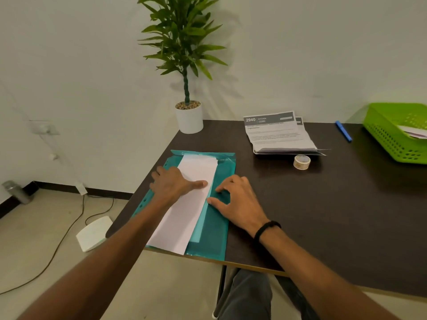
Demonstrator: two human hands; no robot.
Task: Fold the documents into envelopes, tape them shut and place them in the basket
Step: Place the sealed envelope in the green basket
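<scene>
Right, the left hand (pixel 175 183) lies flat with its fingers (pixel 202 184) straight across a folded white document (pixel 184 209), pressing it down onto a teal envelope (pixel 217 229) at the near left corner of the dark surface (pixel 335 204), presumably to flatten the crease and stop the sheet sliding. Beside it the right hand (pixel 238 202), a black band at its wrist, is arched with its fingertips touching the envelope just at the document's right edge; it grips nothing that I can make out, and seems to be pinning the envelope so paper and sleeve stay lined up. The fold looks made but the document isn't inside yet, so I'd say this is early in this envelope's cycle, with sliding in and taping to come. A roll of clear tape (pixel 301 161) waits within reach, just in front of a stack of printed documents (pixel 279 135) whose grey header reads "2940" and "KITCHEN"; the smaller lines are too blurred to read. Far right, the green basket (pixel 388 132) already holds something pale, possibly a finished envelope, and a blue pen (pixel 343 130) lies between basket and stack. A potted plant (pixel 187 88) stands at the surface's back corner.
</scene>
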